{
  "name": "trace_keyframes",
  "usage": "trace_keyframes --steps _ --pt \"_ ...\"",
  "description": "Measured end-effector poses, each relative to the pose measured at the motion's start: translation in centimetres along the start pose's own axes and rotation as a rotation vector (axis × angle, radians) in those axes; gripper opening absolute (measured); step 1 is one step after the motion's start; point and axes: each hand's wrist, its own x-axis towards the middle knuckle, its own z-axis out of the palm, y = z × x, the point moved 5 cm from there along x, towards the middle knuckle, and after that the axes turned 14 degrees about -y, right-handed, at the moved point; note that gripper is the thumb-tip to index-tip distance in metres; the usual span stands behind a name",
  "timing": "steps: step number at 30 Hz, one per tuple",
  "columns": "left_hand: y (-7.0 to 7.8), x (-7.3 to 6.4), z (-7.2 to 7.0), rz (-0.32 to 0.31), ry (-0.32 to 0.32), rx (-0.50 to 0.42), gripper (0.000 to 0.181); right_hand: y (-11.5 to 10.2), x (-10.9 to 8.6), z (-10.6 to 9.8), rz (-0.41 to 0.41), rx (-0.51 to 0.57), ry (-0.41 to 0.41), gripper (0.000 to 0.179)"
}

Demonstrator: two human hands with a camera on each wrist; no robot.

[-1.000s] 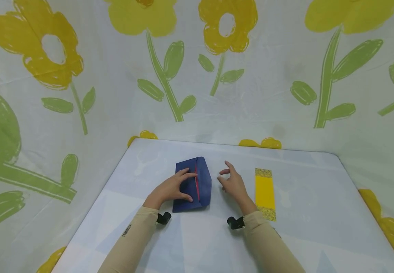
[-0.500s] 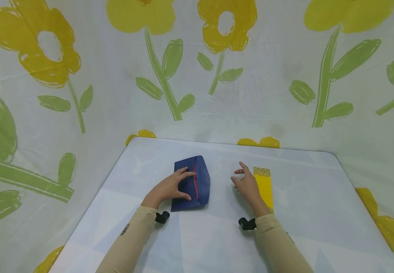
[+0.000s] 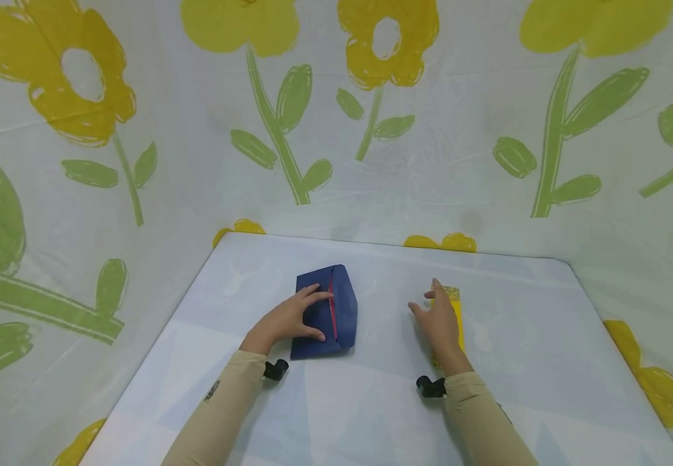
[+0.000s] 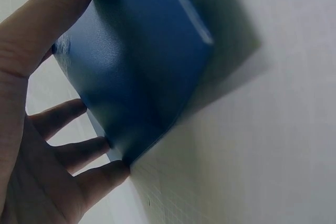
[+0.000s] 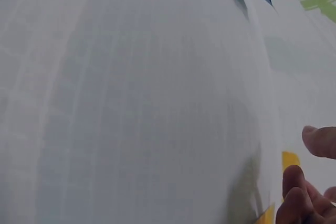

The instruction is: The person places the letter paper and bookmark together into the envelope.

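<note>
A dark blue envelope [image 3: 345,310] lies on the table with its flap unfolded to the right. Along its mouth shows a thin red edge [image 3: 333,316] of something inside. My left hand [image 3: 286,321] rests on the envelope with thumb and fingers spread; in the left wrist view its fingertips [image 4: 115,174] touch the blue surface [image 4: 131,61]. My right hand [image 3: 438,320] is over a yellow paper strip [image 3: 452,293] with gold patterned ends, hiding much of it. Its fingers are loosely spread, and the right wrist view shows thumb [image 5: 320,142] and fingers apart.
The pale table [image 3: 383,401] has its far edge against a white cloth backdrop [image 3: 447,149] printed with yellow flowers and green leaves. A black wrist camera [image 3: 275,369] sits on the left wrist, another black camera [image 3: 431,387] on the right.
My right hand has moved right, away from beside the envelope and over the yellow strip. My left hand stays on the envelope. The head view has shifted slightly.
</note>
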Motion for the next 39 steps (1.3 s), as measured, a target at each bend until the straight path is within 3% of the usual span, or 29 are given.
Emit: trace_keyframes --steps 7,17,39 --pt "-0.2 -0.1 0.1 -0.004 0.004 -0.005 0.093 1.5 -0.6 -1.0 0.017 -0.026 0.043 0.082" --pt "-0.4 -0.2 -0.1 0.006 0.019 -0.008 0.093 3.3 -1.4 -2.1 0.120 -0.119 0.062 0.090" --pt "0.0 -0.1 0.0 0.008 0.015 -0.018 0.092 4.1 -1.9 -2.3 0.163 -0.129 0.085 0.100"
